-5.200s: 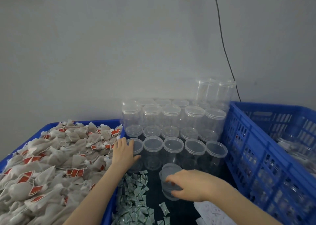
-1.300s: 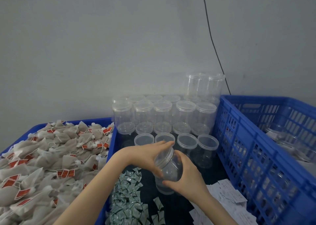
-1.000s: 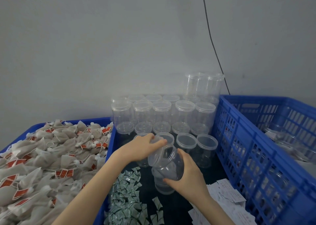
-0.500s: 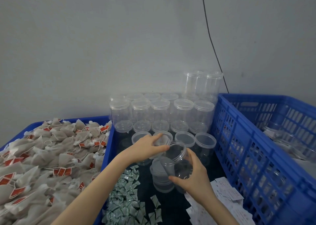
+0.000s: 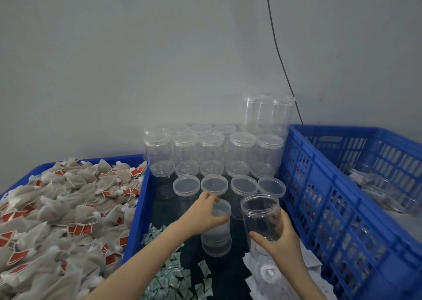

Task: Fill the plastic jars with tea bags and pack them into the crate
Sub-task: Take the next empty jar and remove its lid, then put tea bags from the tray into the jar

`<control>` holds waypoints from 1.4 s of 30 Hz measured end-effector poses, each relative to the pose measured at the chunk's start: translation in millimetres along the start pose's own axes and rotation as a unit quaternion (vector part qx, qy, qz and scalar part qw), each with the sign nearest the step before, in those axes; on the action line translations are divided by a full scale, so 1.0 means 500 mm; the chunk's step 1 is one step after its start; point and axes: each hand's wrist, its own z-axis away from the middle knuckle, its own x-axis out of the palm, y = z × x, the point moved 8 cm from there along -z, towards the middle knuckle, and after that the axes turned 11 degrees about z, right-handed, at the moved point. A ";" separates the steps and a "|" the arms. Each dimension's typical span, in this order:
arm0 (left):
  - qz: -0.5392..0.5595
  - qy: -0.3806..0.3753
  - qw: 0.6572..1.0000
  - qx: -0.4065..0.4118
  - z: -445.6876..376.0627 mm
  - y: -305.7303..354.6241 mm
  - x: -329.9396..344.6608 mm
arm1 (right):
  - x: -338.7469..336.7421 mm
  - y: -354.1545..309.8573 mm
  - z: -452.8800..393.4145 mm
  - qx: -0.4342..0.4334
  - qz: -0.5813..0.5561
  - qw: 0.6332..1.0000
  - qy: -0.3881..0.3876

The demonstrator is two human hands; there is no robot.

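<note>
My right hand (image 5: 282,242) grips a clear, lidless plastic jar (image 5: 260,217), upright above the dark table. My left hand (image 5: 204,215) holds a clear lid (image 5: 221,208) on top of a short stack of lids (image 5: 215,240) standing on the table. Many lidded empty jars (image 5: 212,153) stand in rows behind the hands. A heap of tea bags with red tags (image 5: 61,210) fills the blue tray (image 5: 134,217) on the left. The blue crate (image 5: 324,199) on the right has clear jars in it.
Small green-white sachets (image 5: 169,277) lie scattered on the table near my left forearm. White paper slips (image 5: 262,274) lie under my right wrist. A black cable (image 5: 279,53) runs down the grey wall behind the jars.
My left hand has taken the lid off the jar and moved it left onto the lid stack. My right hand has turned the jar upright and shifted it right.
</note>
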 end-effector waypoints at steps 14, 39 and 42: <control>-0.183 -0.026 0.982 0.036 -0.007 -0.036 0.054 | 0.037 0.027 0.029 0.013 -0.014 0.998 -0.052; -0.158 0.100 0.982 -0.033 0.111 -0.103 -0.258 | 0.229 -0.122 0.086 -0.021 -0.076 0.981 -0.177; -0.191 0.072 0.967 -0.152 0.164 -0.197 -0.288 | 0.265 -0.146 0.098 -0.028 -0.101 0.973 -0.205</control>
